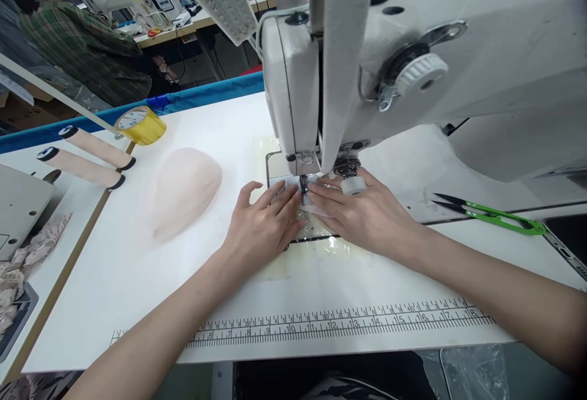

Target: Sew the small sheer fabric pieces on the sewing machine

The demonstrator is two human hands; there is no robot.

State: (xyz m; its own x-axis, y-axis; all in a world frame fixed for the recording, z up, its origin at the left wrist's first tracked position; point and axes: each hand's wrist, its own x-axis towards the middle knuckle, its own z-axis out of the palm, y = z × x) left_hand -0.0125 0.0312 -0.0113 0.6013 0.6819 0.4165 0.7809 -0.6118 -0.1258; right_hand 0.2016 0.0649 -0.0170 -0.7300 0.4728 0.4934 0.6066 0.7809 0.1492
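Observation:
A white sewing machine (293,82) stands over the white table, its needle and presser foot (303,183) lowered between my hands. My left hand (263,219) lies to the left of the foot, fingers stretched out on a small pale piece of fabric (316,210). On the other side, my right hand (362,210) rests with its fingers extended and flat, tips close to the foot. Both hands press the fabric from above; most of it is hidden under the fingers. A sheer beige cup-shaped piece of fabric (186,189) lies on the table to the left.
Green thread snips (499,219) lie at the right. Two beige thread cones (85,167) and a yellow tape roll (141,125) are at the left. A printed ruler scale (330,325) runs along the front edge. Another person (82,51) sits behind, near a second sewing machine (137,2).

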